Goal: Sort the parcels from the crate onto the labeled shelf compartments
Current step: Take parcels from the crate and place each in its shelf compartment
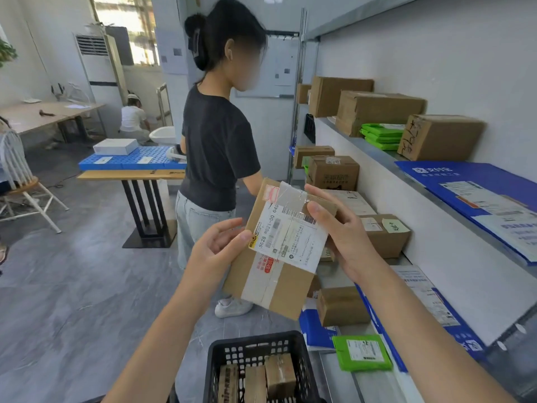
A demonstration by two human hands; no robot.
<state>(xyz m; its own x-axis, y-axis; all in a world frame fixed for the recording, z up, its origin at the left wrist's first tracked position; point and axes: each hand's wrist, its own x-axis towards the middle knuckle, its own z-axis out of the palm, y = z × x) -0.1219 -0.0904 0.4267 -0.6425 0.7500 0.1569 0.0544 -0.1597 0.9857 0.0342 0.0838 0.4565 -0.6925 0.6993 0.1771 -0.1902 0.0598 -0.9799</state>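
Observation:
I hold a brown cardboard parcel (279, 251) with a white shipping label and clear tape in mid-air, label side facing me. My left hand (215, 251) grips its left edge, thumb on the label's corner. My right hand (345, 237) grips its right side, thumb across the top face. Below stands a black plastic crate (255, 344) with three small brown boxes (255, 379) inside. The metal shelf unit (360, 152) runs along the right wall and holds parcels on several levels.
Another person in a black T-shirt (218, 146) stands close ahead, facing the shelf. Cardboard boxes (377, 112), green mailers (361, 353) and blue envelopes (476, 187) lie on the shelves. A table with a blue tray (130, 162) stands left; grey floor lies open there.

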